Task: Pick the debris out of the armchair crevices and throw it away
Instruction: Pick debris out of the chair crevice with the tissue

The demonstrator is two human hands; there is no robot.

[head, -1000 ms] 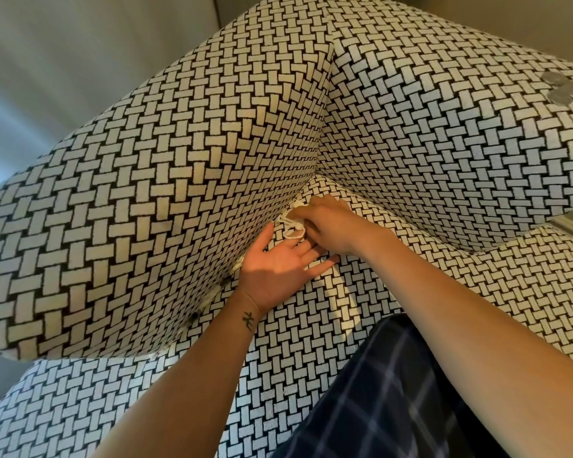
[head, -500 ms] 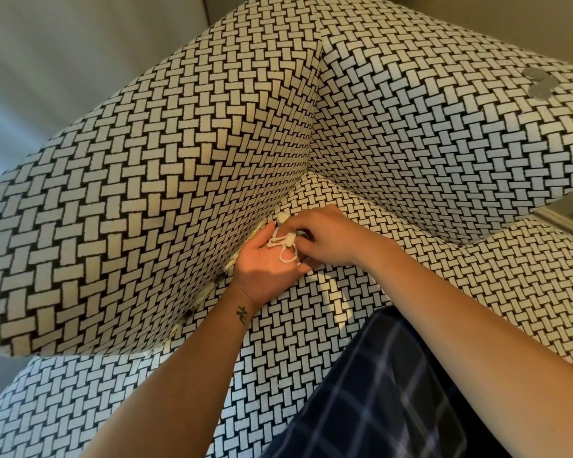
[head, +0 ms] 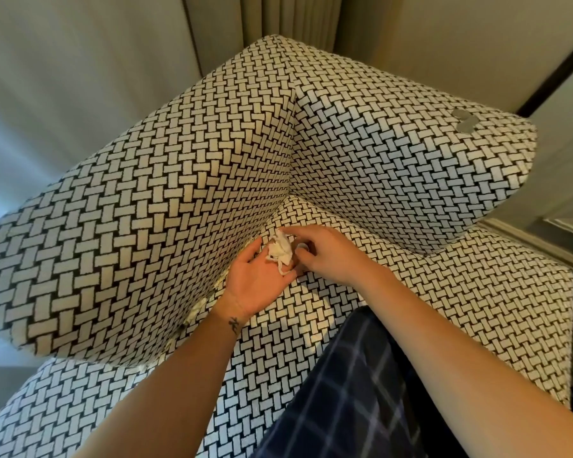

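Change: white wad (head: 280,252) is now out of the armchair (head: 166,193) crevice, resting in the left hand (head: 255,287) — palm up, grip spread | right hand (head: 325,256) pinches the wad's edge | pale scraps (head: 196,309) remain in the crevice — likely more picking before binning

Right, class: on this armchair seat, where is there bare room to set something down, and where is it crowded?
Free: the seat between left forearm and plaid leg, and right of the right forearm. Crowded: the back corner, where left hand and right hand meet over the white wad; scraps line the side crevice.
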